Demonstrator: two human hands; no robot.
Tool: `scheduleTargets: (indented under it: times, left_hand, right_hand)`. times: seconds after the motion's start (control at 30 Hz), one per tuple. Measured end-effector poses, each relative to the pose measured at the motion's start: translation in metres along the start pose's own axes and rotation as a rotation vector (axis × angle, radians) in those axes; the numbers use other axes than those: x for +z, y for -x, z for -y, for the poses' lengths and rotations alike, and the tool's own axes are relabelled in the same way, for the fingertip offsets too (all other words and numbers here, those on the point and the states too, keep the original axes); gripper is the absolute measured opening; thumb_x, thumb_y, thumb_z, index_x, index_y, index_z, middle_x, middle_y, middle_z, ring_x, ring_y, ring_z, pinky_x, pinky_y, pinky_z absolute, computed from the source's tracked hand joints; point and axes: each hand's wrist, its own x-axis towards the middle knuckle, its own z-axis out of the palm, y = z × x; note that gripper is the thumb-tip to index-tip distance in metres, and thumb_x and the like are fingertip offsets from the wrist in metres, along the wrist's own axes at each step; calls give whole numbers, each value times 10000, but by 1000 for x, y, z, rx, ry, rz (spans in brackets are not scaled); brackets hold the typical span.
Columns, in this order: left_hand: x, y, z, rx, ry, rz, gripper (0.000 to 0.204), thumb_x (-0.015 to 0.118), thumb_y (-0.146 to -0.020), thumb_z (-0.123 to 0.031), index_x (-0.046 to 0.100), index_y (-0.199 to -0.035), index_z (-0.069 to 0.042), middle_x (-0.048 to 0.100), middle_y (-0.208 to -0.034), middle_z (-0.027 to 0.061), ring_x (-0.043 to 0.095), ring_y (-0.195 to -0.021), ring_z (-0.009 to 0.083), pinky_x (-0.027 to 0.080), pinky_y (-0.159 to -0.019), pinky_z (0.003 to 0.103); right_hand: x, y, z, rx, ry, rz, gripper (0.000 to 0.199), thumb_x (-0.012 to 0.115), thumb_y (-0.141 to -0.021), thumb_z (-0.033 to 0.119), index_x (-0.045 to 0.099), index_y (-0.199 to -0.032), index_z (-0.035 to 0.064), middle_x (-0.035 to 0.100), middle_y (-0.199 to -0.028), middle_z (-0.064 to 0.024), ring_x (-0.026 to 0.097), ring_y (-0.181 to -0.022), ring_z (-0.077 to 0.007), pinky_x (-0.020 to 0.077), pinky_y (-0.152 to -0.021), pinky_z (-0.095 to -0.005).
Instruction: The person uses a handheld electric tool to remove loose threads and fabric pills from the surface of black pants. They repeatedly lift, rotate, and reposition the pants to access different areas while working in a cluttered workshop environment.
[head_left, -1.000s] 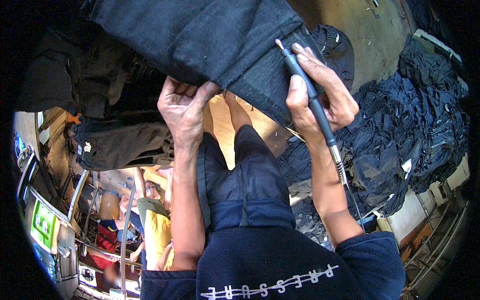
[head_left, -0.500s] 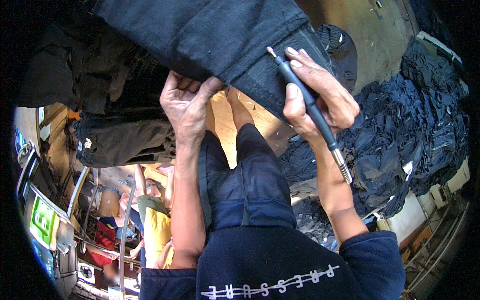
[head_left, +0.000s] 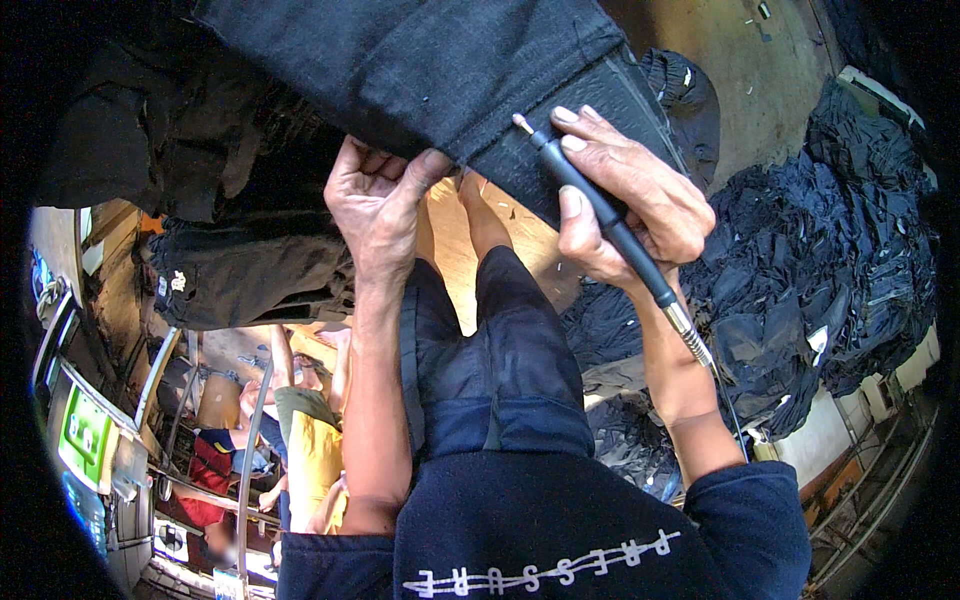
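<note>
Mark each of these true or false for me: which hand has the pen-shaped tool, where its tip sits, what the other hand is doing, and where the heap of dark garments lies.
1. The right hand holds the pen-shaped tool. True.
2. The tool's tip rests on the dark denim garment. True.
3. The left hand hangs free, touching nothing. False: it grips the garment's lower edge.
4. The pile of dark garments lies to the person's left. False: it lies to the right.
5. A cable runs from the tool's rear end past the right wrist. True.
</note>
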Motion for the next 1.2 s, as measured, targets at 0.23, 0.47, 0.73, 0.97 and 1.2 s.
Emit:
scheduleTargets:
  times: [0.23, 0.47, 0.73, 0.97, 1.2]
  left_hand:
    - [1, -1, 1, 35, 15, 17, 533, 886, -877, 35, 618, -1337, 53, 747, -1241, 187, 744, -1136, 232, 626, -1029, 362]
    - [1, -2, 2, 50, 9, 22, 521, 881, -878, 38, 615, -1327, 51, 740, -1252, 181, 744, -1129, 234, 635, -1019, 370]
    - [0, -2, 3, 55, -12, 11, 551, 892, -872, 27, 608, -1344, 54, 735, -1253, 179, 740, -1134, 239, 633, -1021, 373]
    - [0, -2, 3, 49, 10, 23, 559, 890, -874, 30, 605, -1354, 56, 735, -1262, 181, 740, -1131, 235, 633, -1012, 367]
    - [1, -4, 3, 50, 18, 15, 555, 882, -873, 52, 611, -1358, 56, 745, -1242, 173, 750, -1092, 221, 640, -966, 351]
  right_hand:
    - [0, -2, 2, -29, -41, 66, 248, 777, -734, 5, 799, -971, -63, 803, -912, -176, 828, -975, -352, 663, -966, -490]
    - [-2, -1, 2, -13, -14, 53, 253, 771, -730, 6, 797, -971, -63, 801, -906, -174, 828, -972, -352, 662, -967, -488]
    - [-1, 0, -3, 13, 50, -46, 276, 755, -715, -3, 790, -979, -76, 799, -900, -209, 829, -969, -358, 654, -967, -502]
    - [-2, 4, -6, 45, 77, -80, 271, 742, -773, -1, 780, -1023, -100, 801, -987, -248, 813, -1029, -383, 633, -1003, -510]
    - [-6, 2, -1, 101, 105, -65, 280, 727, -855, 8, 764, -1100, -123, 796, -1121, -289, 788, -1123, -383, 591, -1073, -504]
